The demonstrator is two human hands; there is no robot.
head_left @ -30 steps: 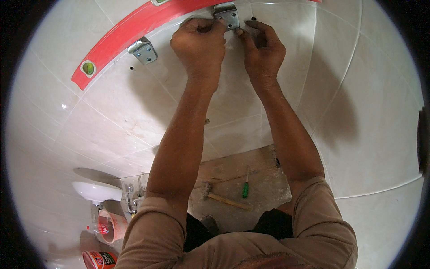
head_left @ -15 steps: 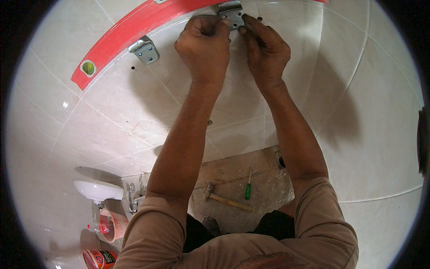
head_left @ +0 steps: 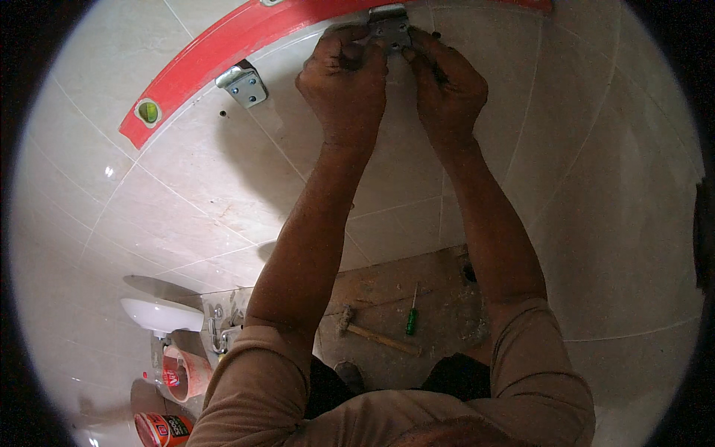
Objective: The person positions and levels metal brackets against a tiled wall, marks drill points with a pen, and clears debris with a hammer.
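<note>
A metal angle bracket [head_left: 390, 33] with several holes sits against the tiled wall, just under a long red spirit level [head_left: 197, 61]. My left hand [head_left: 344, 93] is closed on the bracket's left side, thumb against its plate. At the opposite edge, the fingers of my right hand [head_left: 454, 89] pinch the bracket from the right. The fingertips partly cover its sides. A matching bracket [head_left: 246, 88] is fixed with screws to the wall further left, also below the level. The level's round green vial [head_left: 149, 112] shows near its left end.
A small dark hole [head_left: 223, 114] marks the tile below the left bracket. On the floor lie a wooden-handled hammer [head_left: 383, 339] and a green-handled screwdriver [head_left: 412, 320]. A white washbasin [head_left: 161, 315], a pink bucket [head_left: 196, 375] and an orange-red tub [head_left: 164, 430] are at the lower left.
The light has dimmed, mostly on the right side. Bracket and hands appear slightly further right in the picture, as does the level; my grip looks the same.
</note>
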